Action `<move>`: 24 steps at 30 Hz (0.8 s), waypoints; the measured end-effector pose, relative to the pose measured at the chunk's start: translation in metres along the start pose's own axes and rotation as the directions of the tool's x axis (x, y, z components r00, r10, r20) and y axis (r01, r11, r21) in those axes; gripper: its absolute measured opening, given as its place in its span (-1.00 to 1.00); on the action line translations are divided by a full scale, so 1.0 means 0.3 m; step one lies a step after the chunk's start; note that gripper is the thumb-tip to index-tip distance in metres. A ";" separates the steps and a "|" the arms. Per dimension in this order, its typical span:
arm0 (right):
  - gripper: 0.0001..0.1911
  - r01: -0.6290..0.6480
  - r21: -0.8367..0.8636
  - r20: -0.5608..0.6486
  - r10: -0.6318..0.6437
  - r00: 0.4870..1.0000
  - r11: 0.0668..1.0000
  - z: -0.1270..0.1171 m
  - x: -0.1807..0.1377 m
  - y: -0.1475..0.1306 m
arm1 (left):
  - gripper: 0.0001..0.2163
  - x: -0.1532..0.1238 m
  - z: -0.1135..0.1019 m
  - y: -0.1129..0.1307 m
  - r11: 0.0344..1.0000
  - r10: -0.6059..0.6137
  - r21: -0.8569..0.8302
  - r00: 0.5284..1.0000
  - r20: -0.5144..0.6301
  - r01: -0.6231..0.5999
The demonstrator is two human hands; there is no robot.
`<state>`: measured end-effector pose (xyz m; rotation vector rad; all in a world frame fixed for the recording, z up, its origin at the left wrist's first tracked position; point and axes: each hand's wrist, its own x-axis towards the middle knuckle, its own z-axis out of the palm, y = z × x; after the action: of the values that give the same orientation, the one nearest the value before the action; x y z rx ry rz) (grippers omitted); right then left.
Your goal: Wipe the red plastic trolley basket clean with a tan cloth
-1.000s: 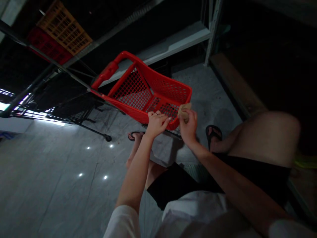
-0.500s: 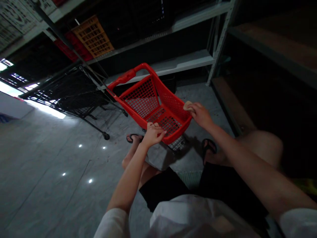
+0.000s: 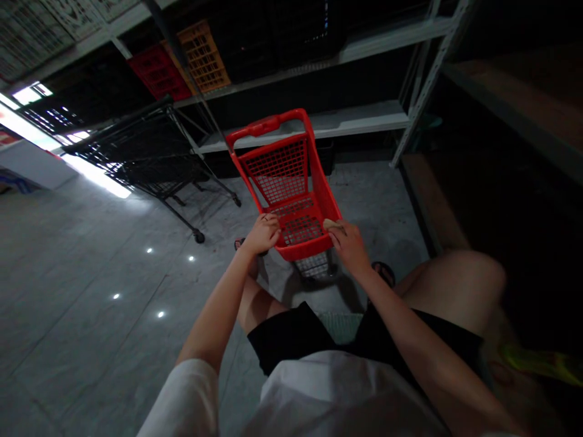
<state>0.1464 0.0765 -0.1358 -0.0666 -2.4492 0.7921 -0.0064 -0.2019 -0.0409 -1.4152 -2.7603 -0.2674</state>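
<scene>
A small red plastic shopping cart (image 3: 291,182) stands on the grey floor in front of me, its handle at the far end. My left hand (image 3: 263,233) is closed on the cart's near left rim. My right hand (image 3: 346,243) is closed around a small tan pad or cloth (image 3: 331,224), pressed against the cart's near right rim. I am seated low, knees apart, sandalled feet either side of the cart's base.
A black wire cart (image 3: 150,158) stands at the left. Metal shelving (image 3: 355,118) runs behind, with a red crate (image 3: 159,73) and an orange crate (image 3: 204,54) on it. A wooden-topped shelf (image 3: 514,103) lies at right. Bright light enters at far left.
The cart has turned so its handle now points straight away from me. My right hand with the tan pad came from the far right rim back to the near right corner.
</scene>
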 end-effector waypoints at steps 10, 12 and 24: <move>-0.65 0.124 0.154 0.003 -0.126 0.992 0.980 0.015 -0.081 -0.058 | -0.64 -0.053 0.070 0.339 0.997 -0.057 0.050 0.995 0.087 0.053; -0.67 0.172 0.172 0.071 -0.186 0.980 0.970 -0.029 -0.037 -0.019 | -0.68 -0.050 0.104 0.373 0.993 -0.099 0.060 0.995 0.017 0.098; -0.76 0.096 0.186 0.245 -0.140 0.959 0.978 -0.196 0.413 0.240 | -0.76 0.087 0.174 0.325 0.992 -0.085 -0.104 0.990 -0.109 0.074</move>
<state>0.0643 0.1927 -0.0750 0.2620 -2.5829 1.0095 0.0599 -0.1165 -0.0760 -1.2679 -2.7496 -0.4785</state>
